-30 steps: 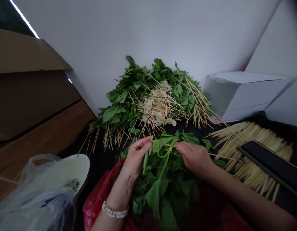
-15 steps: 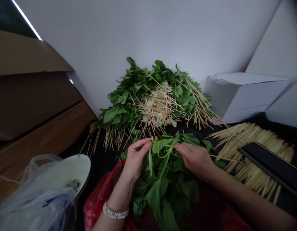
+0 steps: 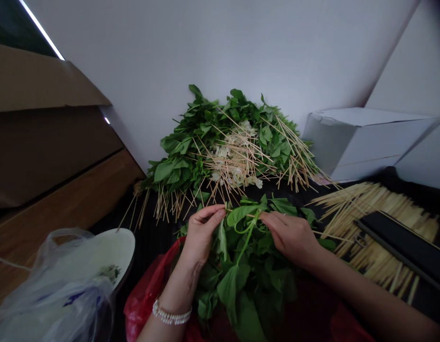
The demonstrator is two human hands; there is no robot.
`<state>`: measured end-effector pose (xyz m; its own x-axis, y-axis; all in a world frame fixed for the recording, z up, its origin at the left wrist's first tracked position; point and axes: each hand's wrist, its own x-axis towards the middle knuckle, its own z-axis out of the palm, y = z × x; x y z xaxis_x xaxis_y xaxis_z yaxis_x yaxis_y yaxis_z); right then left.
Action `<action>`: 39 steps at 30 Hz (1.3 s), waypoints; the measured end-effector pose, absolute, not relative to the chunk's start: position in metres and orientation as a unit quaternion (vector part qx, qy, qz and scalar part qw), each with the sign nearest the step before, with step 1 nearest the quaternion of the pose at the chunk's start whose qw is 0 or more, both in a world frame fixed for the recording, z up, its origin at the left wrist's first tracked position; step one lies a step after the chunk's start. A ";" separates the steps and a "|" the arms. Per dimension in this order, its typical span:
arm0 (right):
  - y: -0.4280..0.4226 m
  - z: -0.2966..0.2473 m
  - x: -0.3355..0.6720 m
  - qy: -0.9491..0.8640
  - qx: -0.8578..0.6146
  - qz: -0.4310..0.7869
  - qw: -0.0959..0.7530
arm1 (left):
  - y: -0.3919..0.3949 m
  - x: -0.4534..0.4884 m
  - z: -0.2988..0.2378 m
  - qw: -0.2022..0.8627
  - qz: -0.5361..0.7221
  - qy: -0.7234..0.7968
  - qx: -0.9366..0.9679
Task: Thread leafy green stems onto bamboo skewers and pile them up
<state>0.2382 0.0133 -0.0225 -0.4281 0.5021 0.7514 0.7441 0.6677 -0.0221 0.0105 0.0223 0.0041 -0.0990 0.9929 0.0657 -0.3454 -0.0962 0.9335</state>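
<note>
My left hand (image 3: 201,233) pinches a green leaf (image 3: 241,213) at its left end, fingers closed. My right hand (image 3: 290,235) grips the same leaf's other end, where a thin bamboo skewer (image 3: 324,235) runs out to the right under the fingers. Both hands hover over a loose pile of green leaves (image 3: 241,280) lying in a red plastic bag (image 3: 148,294). Just beyond the hands lies a big heap of leaves threaded on skewers (image 3: 227,147).
A bundle of bare bamboo skewers (image 3: 369,213) lies to the right, with a black flat object (image 3: 405,244) across it. A white box (image 3: 362,137) stands at back right. At left are a white plate (image 3: 115,249), a clear plastic bag (image 3: 52,289) and brown cardboard (image 3: 45,142).
Almost nothing has moved. Both hands keep their grip on the leaf, shifted only slightly.
</note>
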 end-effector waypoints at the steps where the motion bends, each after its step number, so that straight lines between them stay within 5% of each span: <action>1: 0.013 -0.022 0.238 -0.830 -0.375 -0.161 0.379 | 0.022 0.011 0.005 0.539 0.622 0.404 0.399; 39: 0.009 -0.023 0.234 -0.833 -0.362 -0.179 0.379 | 0.023 0.009 0.004 0.564 0.590 0.421 0.395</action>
<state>0.2337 0.0091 -0.0227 -0.4516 0.4666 0.7605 0.7381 0.6742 0.0246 0.0094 0.0230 0.0042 -0.0516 0.9986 -0.0097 -0.3330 -0.0081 0.9429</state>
